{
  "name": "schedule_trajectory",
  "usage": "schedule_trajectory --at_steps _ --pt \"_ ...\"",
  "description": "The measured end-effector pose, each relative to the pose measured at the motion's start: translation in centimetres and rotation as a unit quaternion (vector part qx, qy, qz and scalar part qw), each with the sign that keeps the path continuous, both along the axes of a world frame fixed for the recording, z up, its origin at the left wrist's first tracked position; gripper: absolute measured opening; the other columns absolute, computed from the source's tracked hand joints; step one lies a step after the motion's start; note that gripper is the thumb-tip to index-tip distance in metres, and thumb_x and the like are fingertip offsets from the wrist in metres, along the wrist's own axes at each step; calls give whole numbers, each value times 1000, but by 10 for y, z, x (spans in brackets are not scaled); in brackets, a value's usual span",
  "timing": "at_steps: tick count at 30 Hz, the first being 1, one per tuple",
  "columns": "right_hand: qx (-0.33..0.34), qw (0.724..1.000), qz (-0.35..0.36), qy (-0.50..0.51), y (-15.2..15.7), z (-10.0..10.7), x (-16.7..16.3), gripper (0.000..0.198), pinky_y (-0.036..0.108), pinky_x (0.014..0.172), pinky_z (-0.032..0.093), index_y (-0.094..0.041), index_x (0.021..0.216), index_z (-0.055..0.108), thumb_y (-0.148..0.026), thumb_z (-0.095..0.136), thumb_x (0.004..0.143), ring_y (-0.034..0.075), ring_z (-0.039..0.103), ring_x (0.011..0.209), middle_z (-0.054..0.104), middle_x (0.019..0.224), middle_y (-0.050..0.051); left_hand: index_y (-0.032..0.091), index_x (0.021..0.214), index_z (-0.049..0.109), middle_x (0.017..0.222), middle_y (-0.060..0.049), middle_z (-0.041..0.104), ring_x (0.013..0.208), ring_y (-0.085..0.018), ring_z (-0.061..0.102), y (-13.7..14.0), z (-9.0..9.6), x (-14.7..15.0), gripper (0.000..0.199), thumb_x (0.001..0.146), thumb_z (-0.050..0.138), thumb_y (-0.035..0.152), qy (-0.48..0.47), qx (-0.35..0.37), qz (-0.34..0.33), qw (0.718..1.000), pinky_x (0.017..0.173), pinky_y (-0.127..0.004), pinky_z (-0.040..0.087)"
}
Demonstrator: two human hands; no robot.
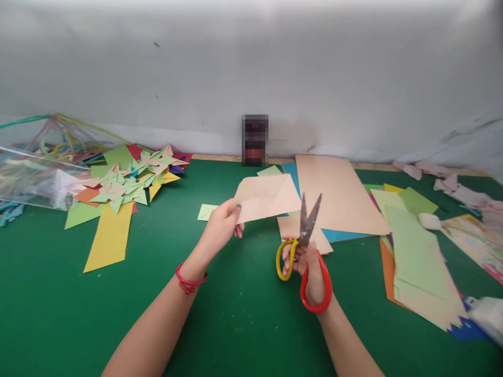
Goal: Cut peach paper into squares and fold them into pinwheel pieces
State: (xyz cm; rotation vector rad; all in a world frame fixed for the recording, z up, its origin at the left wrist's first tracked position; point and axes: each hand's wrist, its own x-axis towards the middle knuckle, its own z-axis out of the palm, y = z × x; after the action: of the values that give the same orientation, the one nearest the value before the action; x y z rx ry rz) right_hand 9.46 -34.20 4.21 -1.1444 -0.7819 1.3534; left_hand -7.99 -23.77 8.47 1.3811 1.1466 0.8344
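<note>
My left hand (222, 225) pinches the left end of a pale peach sheet of paper (267, 196), holding it above the table. In my right hand (312, 277) is a pair of scissors (305, 235) with one yellow and one red handle. Its blades are spread and point away from me, close to the sheet's right corner. Below them lie a smaller peach paper piece (291, 228) and a large peach sheet (338, 196) over a blue sheet (349, 234). A small light green folded paper (206, 212) rests just beyond my left hand.
Folded paper stars (121, 186) are heaped at the left on coloured sheets, near a yellow strip (110, 235) and a clear plastic bag (39, 180). Stacked green and peach papers (420, 256) lie at the right by a white object (430, 221). A white wall (196, 78) stands behind the green table (236, 324).
</note>
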Motion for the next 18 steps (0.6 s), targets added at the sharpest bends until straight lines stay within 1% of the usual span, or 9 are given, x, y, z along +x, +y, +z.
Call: schedule_trajectory --at_steps 3,6,9,12,16,18 --pt "-18 1000 18 -8 -3 4 -8 45 24 45 43 -18 102 49 -57 34 84 11 44 53 47 70 0 15 67 46 47 3 52 37 -9 50 0 3 3 19 83 42 25 -57 -8 66 996 40 -20 41" --pt "-30 997 37 -55 -6 8 -14 42 22 43 39 -19 102 48 -56 39 83 10 42 51 46 69 -1 14 66 47 48 2 53 38 -10 51 -2 3 5 20 82 44 26 -108 -11 100 989 42 -21 42" --pt "-45 994 24 -95 -10 7 -15 40 23 46 39 -22 106 46 -55 39 84 10 41 52 45 72 -1 13 68 48 51 1 55 41 -11 53 -6 6 6 19 82 46 27 -142 -13 105 984 44 -23 44" --pt "-26 990 17 -135 -14 5 -12 39 25 51 41 -25 111 43 -53 38 85 11 44 58 48 81 1 12 71 50 54 -1 57 44 -12 55 -12 16 6 18 82 47 27 -159 -10 103 982 46 -25 46" --pt "20 986 40 -160 -16 6 -10 46 27 57 43 -24 117 40 -55 37 84 17 52 76 52 96 6 12 69 51 54 -1 57 45 -12 56 -19 30 5 19 82 47 26 -163 -2 98 982 47 -25 48" --pt "13 985 56 -162 -16 10 -11 49 27 56 43 -22 116 41 -57 38 82 17 53 75 54 95 7 12 67 51 53 -1 56 45 -12 55 -22 35 3 21 82 47 26 -161 -2 89 983 47 -25 48"
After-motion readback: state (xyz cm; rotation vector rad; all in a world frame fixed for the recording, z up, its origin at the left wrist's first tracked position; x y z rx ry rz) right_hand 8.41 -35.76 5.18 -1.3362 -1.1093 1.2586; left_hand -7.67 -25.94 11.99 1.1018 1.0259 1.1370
